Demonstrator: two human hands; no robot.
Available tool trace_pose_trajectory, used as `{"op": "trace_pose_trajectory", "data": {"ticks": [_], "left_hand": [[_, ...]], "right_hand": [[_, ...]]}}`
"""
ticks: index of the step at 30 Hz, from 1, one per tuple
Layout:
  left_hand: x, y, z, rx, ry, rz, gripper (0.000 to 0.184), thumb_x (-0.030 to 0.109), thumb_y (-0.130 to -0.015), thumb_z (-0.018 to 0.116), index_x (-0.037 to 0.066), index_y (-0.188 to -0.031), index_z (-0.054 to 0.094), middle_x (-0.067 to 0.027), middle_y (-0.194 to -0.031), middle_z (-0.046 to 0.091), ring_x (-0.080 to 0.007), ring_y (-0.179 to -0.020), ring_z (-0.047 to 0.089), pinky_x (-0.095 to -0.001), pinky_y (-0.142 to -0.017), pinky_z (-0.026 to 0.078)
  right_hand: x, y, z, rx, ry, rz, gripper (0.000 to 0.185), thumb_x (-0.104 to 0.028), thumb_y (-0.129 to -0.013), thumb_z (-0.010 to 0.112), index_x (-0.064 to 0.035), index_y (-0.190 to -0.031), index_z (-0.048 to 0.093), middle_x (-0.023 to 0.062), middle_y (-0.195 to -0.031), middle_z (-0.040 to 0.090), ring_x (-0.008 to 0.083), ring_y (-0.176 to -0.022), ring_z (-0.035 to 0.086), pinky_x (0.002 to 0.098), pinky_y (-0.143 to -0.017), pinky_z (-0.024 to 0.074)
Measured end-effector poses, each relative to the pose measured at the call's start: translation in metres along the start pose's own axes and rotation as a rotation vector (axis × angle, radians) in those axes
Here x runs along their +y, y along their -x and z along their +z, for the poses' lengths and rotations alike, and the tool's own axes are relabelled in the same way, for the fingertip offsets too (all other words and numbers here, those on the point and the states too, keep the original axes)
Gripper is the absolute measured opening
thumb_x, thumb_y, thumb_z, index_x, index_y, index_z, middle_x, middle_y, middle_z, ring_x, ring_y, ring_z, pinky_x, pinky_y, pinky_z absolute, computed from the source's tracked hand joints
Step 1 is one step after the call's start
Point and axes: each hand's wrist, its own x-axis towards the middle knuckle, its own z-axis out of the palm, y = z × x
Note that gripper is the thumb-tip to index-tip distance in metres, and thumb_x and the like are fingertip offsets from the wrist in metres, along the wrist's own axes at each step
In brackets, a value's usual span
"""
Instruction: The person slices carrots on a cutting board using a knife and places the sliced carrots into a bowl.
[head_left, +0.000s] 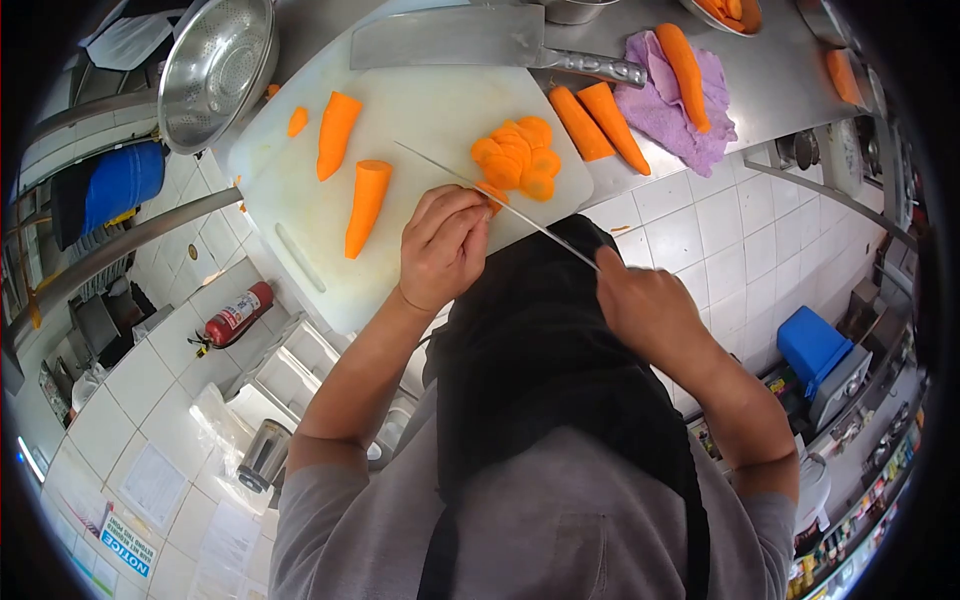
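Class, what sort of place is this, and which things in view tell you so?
Probably a commercial kitchen: carrot slices on a cutting board, a metal colander, and a NOTICE sign that seems to require hair nets.

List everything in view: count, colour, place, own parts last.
Board: one, white, upper middle
Counter: one, silver, beneath board
Chunks: two, orange, board's left
Slices: several, orange, board's right
Carrots: at least three, orange, right of board
Cloth: one, purple, under one carrot
Cleaver: one, silver, board's far edge
Knife: one, silver, over board
Colander: one, silver, upper left
Bowls: at least two, silver, top edge
Extinguisher: one, red, lower left
Clutter: uncounted, mixed, edges
Apron: one, black, worn
Left hand: one, at carrot piece
Right hand: one, on knife
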Motion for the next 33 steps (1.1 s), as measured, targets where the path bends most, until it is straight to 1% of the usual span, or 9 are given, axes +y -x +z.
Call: {"op": "trace_pose_trajectory", "data": {"ticks": [5, 9, 14, 19, 23, 25, 29, 31, 33], "left_hand": [[0.001, -0.002, -0.001, -0.013, -0.009, -0.005, 0.013, -0.010, -0.077, 0.073, -0.004, -0.085, 0.066, -0.0145, -0.090, 0.069, -0.0297, -0.084, 0.066, -0.0340, -0.071, 0.053], [-0.004, -0.001, 0.001, 0.009, 0.007, -0.008, 0.012, -0.011, -0.077, 0.073, -0.004, -0.085, 0.066, -0.0142, -0.091, 0.069, -0.0293, -0.085, 0.066, -0.0339, -0.072, 0.054], [-0.002, -0.001, 0.001, 0.008, 0.006, 0.008, 0.012, -0.011, -0.078, 0.073, -0.005, -0.085, 0.065, -0.0141, -0.092, 0.069, -0.0290, -0.085, 0.066, -0.0339, -0.073, 0.055], [0.000, -0.003, -0.001, 0.009, 0.001, -0.005, 0.013, -0.012, -0.077, 0.072, -0.004, -0.084, 0.066, -0.0139, -0.092, 0.068, -0.0287, -0.084, 0.065, -0.0339, -0.073, 0.054], [-0.001, -0.002, -0.002, 0.002, -0.016, -0.003, 0.013, -0.012, -0.076, 0.072, -0.004, -0.084, 0.065, -0.0140, -0.091, 0.068, -0.0287, -0.084, 0.065, -0.0340, -0.072, 0.053], [-0.001, -0.002, 0.000, 0.011, -0.009, 0.017, 0.015, -0.011, -0.074, 0.071, -0.003, -0.084, 0.064, -0.0127, -0.091, 0.066, -0.0310, -0.085, 0.066, -0.0361, -0.072, 0.055], [-0.001, -0.001, 0.000, 0.012, -0.001, 0.005, 0.014, -0.011, -0.074, 0.071, -0.003, -0.084, 0.064, -0.0129, -0.091, 0.066, -0.0312, -0.085, 0.066, -0.0362, -0.072, 0.055], [-0.002, 0.000, 0.000, 0.023, -0.008, 0.005, 0.013, -0.012, -0.077, 0.072, -0.005, -0.083, 0.064, -0.0142, -0.090, 0.068, -0.0297, -0.084, 0.066, -0.0350, -0.072, 0.054], [-0.001, 0.001, -0.001, 0.026, -0.010, 0.011, 0.014, -0.012, -0.076, 0.071, -0.004, -0.085, 0.064, -0.0138, -0.092, 0.067, -0.0308, -0.084, 0.066, -0.0360, -0.072, 0.055]], "right_hand": [[0.000, 0.021, -0.007, -0.010, 0.054, -0.005, 0.010, -0.012, -0.092, 0.057, -0.0064, -0.095, 0.049, 0.0096, -0.058, 0.060, 0.0288, -0.053, 0.066, 0.0410, -0.047, 0.0530], [0.001, -0.019, 0.030, -0.026, 0.037, 0.050, 0.009, -0.011, -0.093, 0.055, -0.0055, -0.095, 0.049, 0.0128, -0.060, 0.063, 0.0321, -0.055, 0.067, 0.0433, -0.049, 0.0537], [-0.002, -0.033, 0.024, -0.041, -0.041, 0.077, 0.007, -0.011, -0.093, 0.053, -0.0047, -0.096, 0.049, 0.0155, -0.063, 0.064, 0.0351, -0.058, 0.067, 0.0471, -0.052, 0.0536], [-0.001, 0.003, -0.004, 0.016, 0.014, 0.015, 0.009, -0.011, -0.093, 0.056, -0.0054, -0.096, 0.049, 0.0116, -0.059, 0.061, 0.0321, -0.055, 0.065, 0.0447, -0.050, 0.0525], [0.000, 0.021, -0.014, -0.012, 0.051, 0.005, 0.011, -0.012, -0.092, 0.057, -0.0057, -0.095, 0.049, 0.0097, -0.056, 0.059, 0.0307, -0.052, 0.064, 0.0433, -0.049, 0.0520], [0.001, 0.019, -0.010, -0.045, 0.046, 0.017, 0.010, -0.012, -0.093, 0.057, -0.0055, -0.094, 0.049, 0.0113, -0.058, 0.061, 0.0326, -0.054, 0.066, 0.0446, -0.050, 0.0527], [-0.004, -0.022, 0.014, -0.100, -0.002, 0.070, 0.010, -0.012, -0.093, 0.055, -0.0044, -0.095, 0.049, 0.0142, -0.061, 0.064, 0.0352, -0.058, 0.067, 0.0466, -0.052, 0.0539], [-0.002, -0.041, 0.028, -0.111, -0.055, 0.083, 0.011, -0.011, -0.093, 0.054, -0.0027, -0.100, 0.051, 0.0180, -0.065, 0.066, 0.0376, -0.062, 0.069, 0.0492, -0.055, 0.0549], [-0.001, -0.041, 0.029, -0.080, -0.079, 0.055, 0.012, -0.011, -0.093, 0.054, -0.0021, -0.101, 0.052, 0.0190, -0.066, 0.066, 0.0383, -0.063, 0.068, 0.0504, -0.056, 0.0551]]}}
